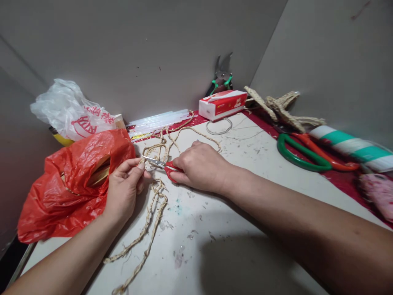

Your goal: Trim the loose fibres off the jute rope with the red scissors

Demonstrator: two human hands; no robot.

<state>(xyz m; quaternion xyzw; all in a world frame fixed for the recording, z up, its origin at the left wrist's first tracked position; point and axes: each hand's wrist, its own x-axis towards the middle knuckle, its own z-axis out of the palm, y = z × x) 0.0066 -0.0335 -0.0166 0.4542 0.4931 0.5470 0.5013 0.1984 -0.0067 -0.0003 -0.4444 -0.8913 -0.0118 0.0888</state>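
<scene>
My right hand is closed around small red-handled scissors, whose blades point left toward my left hand. My left hand pinches a strand of tan jute rope between thumb and fingers, right at the blade tips. The braided rope trails down toward the table's near edge and loops back behind the hands. Both hands rest on the white, scuffed table top.
A red plastic bag and a white plastic bag lie at the left. Glue sticks, a tissue box, pliers, more rope, large red-and-green scissors and a striped roll line the back and right.
</scene>
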